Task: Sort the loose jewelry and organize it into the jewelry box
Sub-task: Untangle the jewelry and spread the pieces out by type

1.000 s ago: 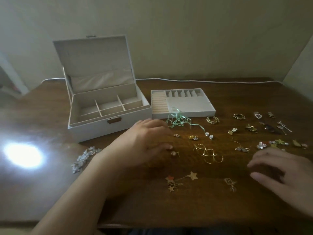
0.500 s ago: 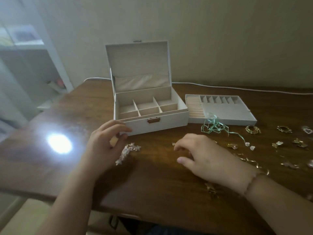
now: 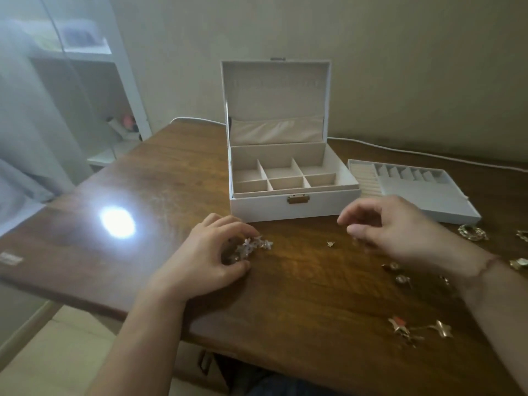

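Observation:
A white jewelry box [image 3: 294, 202] stands open on the wooden table [image 3: 177, 172], its lid upright and its divided compartments bare. Its removed tray [image 3: 434, 201] lies to the right. My left hand [image 3: 205, 261] curls its fingers and thumb round a silvery flower piece [image 3: 254, 245] lying in front of the box. My right hand [image 3: 400, 232] hovers with loosely curled fingers just right of a small gold earring [image 3: 330, 244], holding nothing that I can see. Loose gold pieces lie to the right: a star piece [image 3: 417, 328], a gold ring-shaped piece [image 3: 473, 232], small studs [image 3: 400, 274].
A bright light reflection [image 3: 117, 222] glares on the table's left part. The table's near edge runs diagonally below my forearms. A white cable [image 3: 428, 152] runs along the back. White shelves [image 3: 94, 90] stand at the left beyond the table.
The view has swung left and closer. My left hand has closed round the silvery flower piece. My right hand has come over from the right to the spot in front of the box.

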The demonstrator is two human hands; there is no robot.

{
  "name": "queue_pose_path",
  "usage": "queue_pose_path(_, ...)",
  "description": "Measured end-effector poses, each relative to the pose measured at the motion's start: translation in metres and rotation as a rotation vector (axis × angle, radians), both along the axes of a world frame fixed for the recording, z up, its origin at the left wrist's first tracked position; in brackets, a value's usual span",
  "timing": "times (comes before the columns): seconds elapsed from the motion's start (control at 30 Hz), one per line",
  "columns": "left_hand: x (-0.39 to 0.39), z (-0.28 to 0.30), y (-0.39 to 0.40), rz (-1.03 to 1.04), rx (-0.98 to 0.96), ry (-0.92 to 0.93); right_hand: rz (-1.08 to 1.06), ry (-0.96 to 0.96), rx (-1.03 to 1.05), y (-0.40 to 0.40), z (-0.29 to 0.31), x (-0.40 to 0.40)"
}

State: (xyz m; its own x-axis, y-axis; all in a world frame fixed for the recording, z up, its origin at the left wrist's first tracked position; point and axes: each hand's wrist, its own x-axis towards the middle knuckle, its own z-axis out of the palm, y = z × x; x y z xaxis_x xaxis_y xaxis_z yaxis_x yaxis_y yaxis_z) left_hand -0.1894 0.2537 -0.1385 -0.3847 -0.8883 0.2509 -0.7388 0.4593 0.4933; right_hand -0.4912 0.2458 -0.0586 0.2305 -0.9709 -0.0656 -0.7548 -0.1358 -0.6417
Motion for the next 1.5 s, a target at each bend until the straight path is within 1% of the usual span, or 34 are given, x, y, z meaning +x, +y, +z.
queue_pose_path(0.03, -0.001, 0.001, 0.000, 0.003, -0.012, 0.004, -0.033, -0.064, 0.034, -0.004, 0.001, -0.003)
queue_pose_path(0.1, -0.002, 0.001, -0.001, 0.005, -0.031, 0.032, -0.042, -0.085, 0.085, -0.010, -0.001, -0.004)
queue_pose_path(0.2, -0.003, -0.001, -0.001, -0.001, -0.046, 0.109, -0.012, -0.032, 0.103, -0.016, -0.009, 0.000)
queue_pose_path(0.3, -0.001, -0.004, -0.002, 0.029, -0.036, 0.167, 0.040, 0.094, 0.055, -0.020, -0.015, 0.006)
queue_pose_path(0.47, -0.001, -0.006, -0.004, 0.054, -0.142, 0.218, 0.125, 0.251, 0.013, -0.022, -0.019, 0.012)
queue_pose_path(0.6, -0.001, -0.007, -0.005, 0.106, -0.163, 0.290, 0.151, 0.252, 0.039, -0.017, -0.019, 0.010)
queue_pose_path(0.73, -0.002, -0.007, -0.004, 0.122, -0.177, 0.325, 0.179, 0.224, 0.085, -0.011, -0.013, 0.002)
queue_pose_path(0.87, -0.003, -0.009, -0.006, 0.132, -0.179, 0.330, 0.159, 0.266, 0.023, -0.012, -0.013, -0.001)
queue_pose_path(0.97, -0.004, -0.008, -0.006, 0.134, -0.183, 0.341, 0.187, 0.292, -0.007, -0.015, -0.018, 0.004)
queue_pose_path(1.03, -0.003, -0.008, -0.006, 0.135, -0.168, 0.406, 0.215, 0.307, -0.032, -0.017, -0.022, 0.008)
queue_pose_path(1.2, -0.001, -0.004, -0.004, 0.141, -0.075, 0.690, 0.215, 0.323, -0.092, -0.022, -0.029, 0.012)
queue_pose_path(1.27, -0.002, -0.001, -0.003, 0.143, -0.048, 0.767, 0.208, 0.323, -0.098, -0.023, -0.029, 0.012)
queue_pose_path(1.4, -0.001, 0.003, -0.003, 0.165, 0.024, 0.945, 0.216, 0.271, -0.113, -0.016, -0.024, 0.017)
queue_pose_path(1.5, 0.000, 0.005, -0.002, 0.151, 0.111, 0.978, 0.298, 0.254, -0.105, -0.004, -0.020, 0.032)
